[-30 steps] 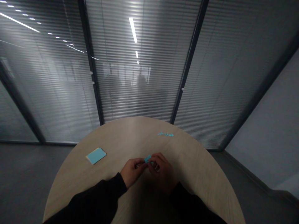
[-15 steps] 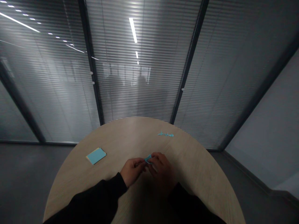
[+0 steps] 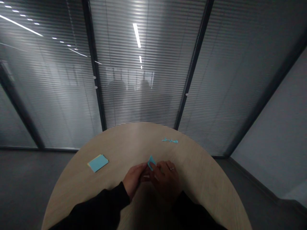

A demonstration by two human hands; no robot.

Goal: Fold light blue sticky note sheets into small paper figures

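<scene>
Round wooden table (image 3: 129,143), small, pointed, light-blue paper (image 3: 151,159) between fingers (image 3: 157,171)

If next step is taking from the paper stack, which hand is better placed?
Probably the left hand: the stack lies on its side of the table, while the right hand is farther off. Both touch the blue piece.

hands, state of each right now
Left hand: closed, holding the blue paper.
Right hand: closed on the same blue paper.
</scene>
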